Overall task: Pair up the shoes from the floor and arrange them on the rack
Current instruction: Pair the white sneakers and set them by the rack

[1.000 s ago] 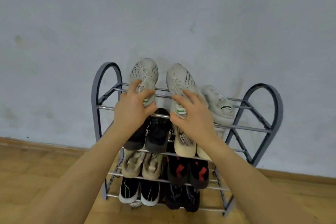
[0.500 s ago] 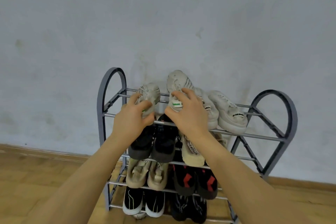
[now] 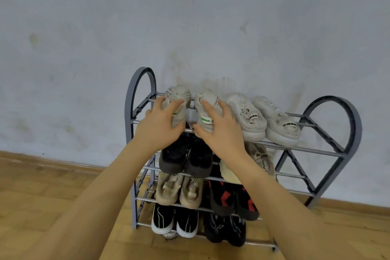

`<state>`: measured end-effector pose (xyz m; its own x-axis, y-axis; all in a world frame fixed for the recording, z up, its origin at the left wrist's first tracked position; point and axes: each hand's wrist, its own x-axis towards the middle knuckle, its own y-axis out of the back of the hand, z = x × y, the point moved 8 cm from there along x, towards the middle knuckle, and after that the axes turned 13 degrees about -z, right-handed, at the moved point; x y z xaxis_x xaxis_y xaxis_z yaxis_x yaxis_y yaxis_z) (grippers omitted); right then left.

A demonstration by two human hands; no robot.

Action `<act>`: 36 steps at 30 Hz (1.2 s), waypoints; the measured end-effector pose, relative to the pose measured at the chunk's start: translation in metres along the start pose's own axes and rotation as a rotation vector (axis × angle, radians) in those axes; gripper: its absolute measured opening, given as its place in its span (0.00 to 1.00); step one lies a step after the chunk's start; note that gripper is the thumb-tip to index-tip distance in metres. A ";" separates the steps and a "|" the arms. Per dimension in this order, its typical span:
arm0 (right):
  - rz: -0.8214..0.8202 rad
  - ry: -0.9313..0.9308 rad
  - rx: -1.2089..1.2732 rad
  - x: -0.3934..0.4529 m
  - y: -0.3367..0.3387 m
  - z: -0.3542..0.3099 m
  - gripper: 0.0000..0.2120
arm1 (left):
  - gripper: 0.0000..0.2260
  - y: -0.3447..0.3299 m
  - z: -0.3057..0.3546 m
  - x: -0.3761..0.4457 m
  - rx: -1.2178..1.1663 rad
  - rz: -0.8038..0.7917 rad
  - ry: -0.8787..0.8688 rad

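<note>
A grey metal shoe rack (image 3: 329, 151) with arched ends stands against the wall. On the left of its top shelf lie two pale grey sneakers with green heel tags. My left hand (image 3: 157, 127) grips the left sneaker (image 3: 178, 96) at its heel. My right hand (image 3: 219, 131) grips the right sneaker (image 3: 207, 99) the same way. Both sneakers point toes to the wall and rest on the top bars. A pair of chunky white sneakers (image 3: 268, 120) sits to their right on the same shelf.
Lower shelves hold black shoes (image 3: 185, 156), a beige sneaker (image 3: 261, 161), tan shoes (image 3: 179, 190), black-and-red shoes (image 3: 230, 198), black-and-white shoes (image 3: 173, 221) and black sneakers (image 3: 225, 228). Wooden floor (image 3: 52, 192) lies left of the rack and the wall (image 3: 190, 27) rises behind it.
Both hands have lowered the two grey sneakers from tilted above the rack down flat onto the top shelf, beside the white pair.
</note>
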<state>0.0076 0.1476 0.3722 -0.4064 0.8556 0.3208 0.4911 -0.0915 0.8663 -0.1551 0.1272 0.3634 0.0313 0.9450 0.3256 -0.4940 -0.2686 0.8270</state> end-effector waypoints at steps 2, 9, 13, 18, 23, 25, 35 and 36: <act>0.025 0.113 -0.051 -0.009 0.001 -0.009 0.29 | 0.25 0.000 0.007 -0.011 0.061 0.058 -0.035; 0.002 0.099 -0.156 -0.015 -0.014 -0.007 0.27 | 0.17 -0.001 0.011 -0.017 -0.015 0.139 -0.176; -0.008 0.166 -0.118 -0.008 -0.008 -0.012 0.24 | 0.16 -0.005 0.016 -0.009 -0.030 0.164 -0.208; -0.042 0.108 -0.098 0.004 -0.011 -0.006 0.23 | 0.18 -0.009 0.004 0.005 -0.036 0.091 -0.199; -0.063 0.041 -0.046 0.013 -0.017 0.003 0.24 | 0.23 -0.016 0.001 0.004 -0.013 0.090 -0.213; -0.065 0.027 -0.047 0.013 -0.020 0.004 0.24 | 0.28 -0.018 0.000 0.003 -0.064 0.095 -0.174; -0.134 0.043 -0.019 -0.013 0.000 -0.002 0.26 | 0.24 -0.003 0.024 -0.016 0.217 0.113 -0.040; -0.102 0.035 0.017 -0.018 0.010 0.000 0.26 | 0.22 0.001 0.035 -0.020 0.275 0.178 -0.053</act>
